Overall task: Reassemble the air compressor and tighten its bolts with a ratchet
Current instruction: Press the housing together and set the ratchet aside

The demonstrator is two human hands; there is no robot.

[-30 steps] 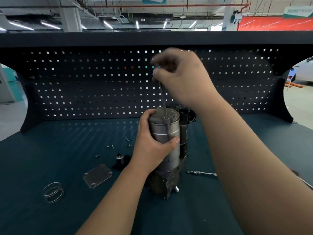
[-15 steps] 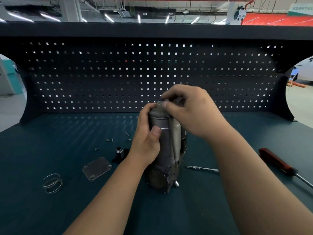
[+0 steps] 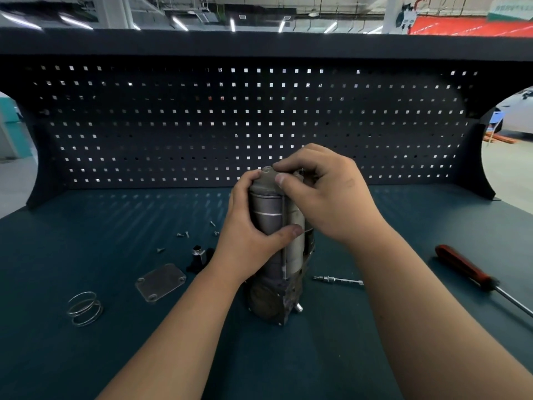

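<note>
The grey air compressor (image 3: 274,290) stands upright in the middle of the blue-green bench. My left hand (image 3: 251,229) grips its metal cylinder from the left, thumb across the front. A long thin bolt (image 3: 284,226) runs down the cylinder's front side. My right hand (image 3: 326,194) sits at the top of the compressor, its thumb and fingers pinching the bolt's head at the cap. A second long bolt (image 3: 337,280) lies on the bench just right of the compressor's base.
A red-handled tool (image 3: 464,268) lies at the right. Left of the compressor lie a small metal cover plate (image 3: 161,282), a wire spring (image 3: 84,308), a black fitting (image 3: 199,256) and several small screws (image 3: 184,234). A perforated back panel (image 3: 173,125) closes the bench's far side.
My right hand came down from high above the compressor, lowering the long bolt through the cap until its head reached the top. My left hand has kept its grip on the cylinder.
</note>
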